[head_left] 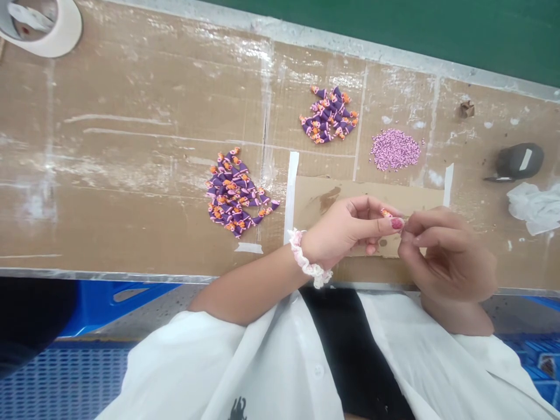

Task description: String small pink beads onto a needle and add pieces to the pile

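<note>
My left hand (345, 230), with a pale scrunchie on its wrist, pinches a small purple-and-orange figurine (385, 213); just its orange and pink end shows between the fingers. Right against those fingertips, my right hand (450, 251) is closed in a pinch, slightly blurred, and whatever it grips is hidden. Both hands are above a taped-down cardboard piece (420, 201). Beyond them lies a heap of tiny pink bead-like pieces (396, 149). Similar purple-and-orange figurines form one pile (330, 115) at the back and a larger pile (236, 195) to the left.
Cardboard under clear film covers the table (131, 175). A roll of white tape (65, 29) sits at the far left corner. On the right are a dark rounded object (520, 161), crumpled white plastic (536, 207) and a small brown scrap (467, 109). A blue stool (100, 303) stands below the front edge.
</note>
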Demonstrator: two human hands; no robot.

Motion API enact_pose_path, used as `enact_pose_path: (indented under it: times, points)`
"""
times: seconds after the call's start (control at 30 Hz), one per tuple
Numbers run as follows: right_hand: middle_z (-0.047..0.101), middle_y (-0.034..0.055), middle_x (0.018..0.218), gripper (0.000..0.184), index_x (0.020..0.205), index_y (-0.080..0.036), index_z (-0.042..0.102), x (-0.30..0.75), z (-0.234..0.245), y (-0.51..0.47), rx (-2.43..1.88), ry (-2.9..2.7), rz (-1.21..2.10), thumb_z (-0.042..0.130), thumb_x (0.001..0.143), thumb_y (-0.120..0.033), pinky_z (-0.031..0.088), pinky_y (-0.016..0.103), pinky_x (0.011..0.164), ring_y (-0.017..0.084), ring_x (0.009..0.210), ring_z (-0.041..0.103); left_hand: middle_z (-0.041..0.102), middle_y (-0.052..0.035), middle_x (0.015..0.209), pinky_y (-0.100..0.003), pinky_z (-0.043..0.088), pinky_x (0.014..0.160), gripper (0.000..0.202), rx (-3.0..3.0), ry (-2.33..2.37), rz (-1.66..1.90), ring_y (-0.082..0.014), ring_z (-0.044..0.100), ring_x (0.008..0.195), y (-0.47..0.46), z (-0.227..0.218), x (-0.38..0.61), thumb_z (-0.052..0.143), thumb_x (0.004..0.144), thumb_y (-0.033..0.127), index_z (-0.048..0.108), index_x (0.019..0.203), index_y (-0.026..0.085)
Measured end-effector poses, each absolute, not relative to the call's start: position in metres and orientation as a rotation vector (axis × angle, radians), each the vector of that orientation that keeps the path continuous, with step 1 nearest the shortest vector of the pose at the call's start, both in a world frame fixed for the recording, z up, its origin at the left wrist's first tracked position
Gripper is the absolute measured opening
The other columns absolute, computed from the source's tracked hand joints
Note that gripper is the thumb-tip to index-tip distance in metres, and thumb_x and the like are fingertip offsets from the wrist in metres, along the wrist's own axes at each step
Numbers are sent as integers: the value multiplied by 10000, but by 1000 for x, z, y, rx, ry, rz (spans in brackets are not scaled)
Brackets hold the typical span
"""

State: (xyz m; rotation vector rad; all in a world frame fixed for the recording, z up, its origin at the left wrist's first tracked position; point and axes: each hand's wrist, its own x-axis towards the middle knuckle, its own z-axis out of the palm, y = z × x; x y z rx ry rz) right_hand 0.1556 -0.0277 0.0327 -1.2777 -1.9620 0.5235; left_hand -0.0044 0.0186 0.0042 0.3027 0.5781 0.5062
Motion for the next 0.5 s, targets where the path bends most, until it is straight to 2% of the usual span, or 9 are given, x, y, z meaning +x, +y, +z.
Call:
enact_pose_path:
  times: [0.3, 0.5]
  points:
    - [602, 23, 747, 225, 731, -241, 495, 153, 30, -32, -1368, -1940, 502, 599, 778, -47, 455, 316, 559, 154, 631, 563, 626, 28, 689, -146, 334, 438, 325, 257, 603, 507, -13, 496, 542, 17, 2, -3, 883, 573, 250, 622, 721, 124]
    - [652, 22, 824, 255, 832, -236, 564, 158, 27, -29, -1246, -1951, 495, 629, 764, 2, 488, 304, 590, 153, 693, 610, 625, 35, 677, -141, 326, 422, 329, 327, 610, 493, 3, 472, 490, 20, -1, -5, 875, 590, 275, 634, 755, 125]
